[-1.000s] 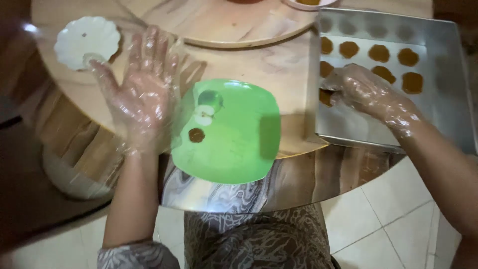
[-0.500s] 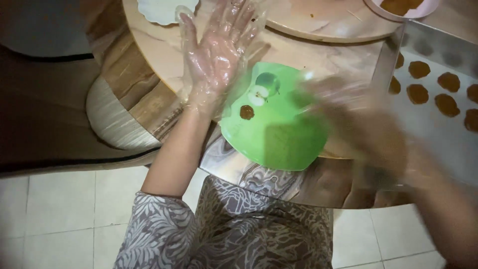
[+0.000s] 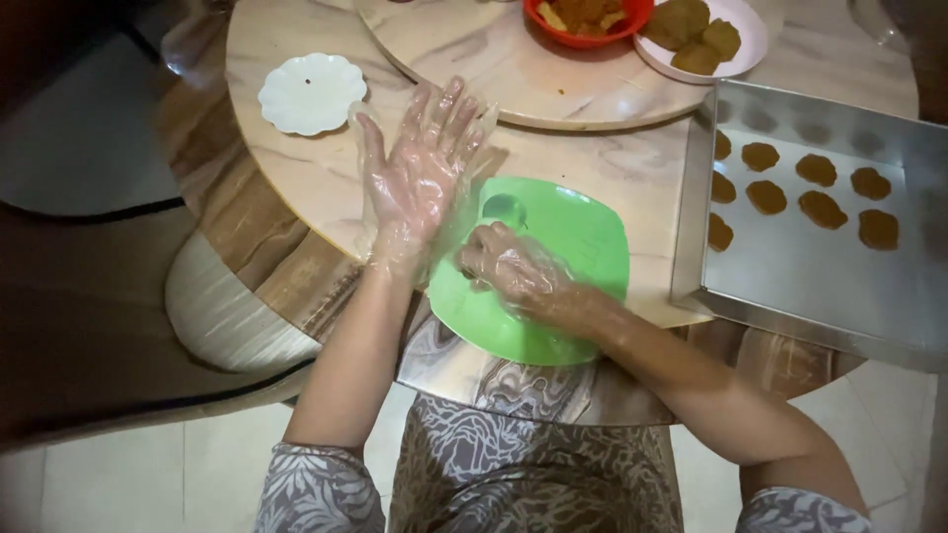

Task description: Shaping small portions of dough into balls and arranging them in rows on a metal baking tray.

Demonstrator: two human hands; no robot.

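My left hand (image 3: 420,173), in a clear plastic glove, hovers flat with fingers spread at the left edge of a green square plate (image 3: 583,247). My right hand (image 3: 513,271), also gloved, is curled on the plate's left part, covering whatever lies beneath it; I cannot tell if it grips anything. A small round cutter shape (image 3: 504,209) shows on the plate just above the right hand. A metal baking tray (image 3: 790,266) to the right carries several flat brown dough rounds (image 3: 820,209).
A small white scalloped dish (image 3: 311,94) sits at the far left of the marble table (image 3: 296,188). On a round turntable (image 3: 533,84) stand a red bowl (image 3: 588,15) of filling and a white plate of brown pieces (image 3: 701,35). Tiled floor lies below.
My right hand left the baking tray and came down onto the left part of the green plate, hiding the small brown piece there. The left hand stayed spread near the plate's left edge.
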